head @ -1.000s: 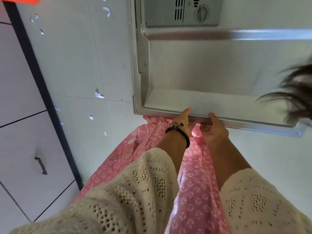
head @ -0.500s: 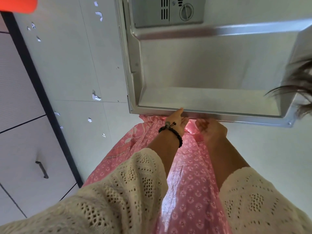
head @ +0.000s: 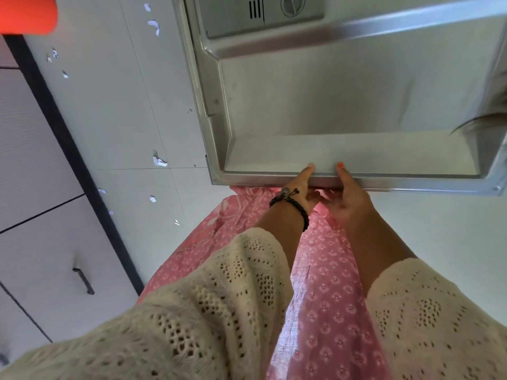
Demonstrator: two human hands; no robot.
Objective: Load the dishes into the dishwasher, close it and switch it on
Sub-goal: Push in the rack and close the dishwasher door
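The dishwasher door (head: 343,105) hangs open and flat in front of me, its steel inner side up, with the grey detergent compartment (head: 263,12) at its far end. My left hand (head: 299,187), with a black bead bracelet, grips the near edge of the door, thumb on top and fingers underneath. Close beside it my right hand (head: 349,193) grips the same edge the same way. No dishes or racks are in view.
Pale floor tiles with scattered white scraps (head: 159,160) lie left of the door. Grey cabinet fronts with a dark handle (head: 83,281) and a black plinth strip run along the left. My pink skirt (head: 315,283) hangs below the door edge. An orange object (head: 27,15) sits top left.
Both thumbs have come up onto the door's near edge again after the right hand sat lower half a second ago. The door has shifted slightly in view.
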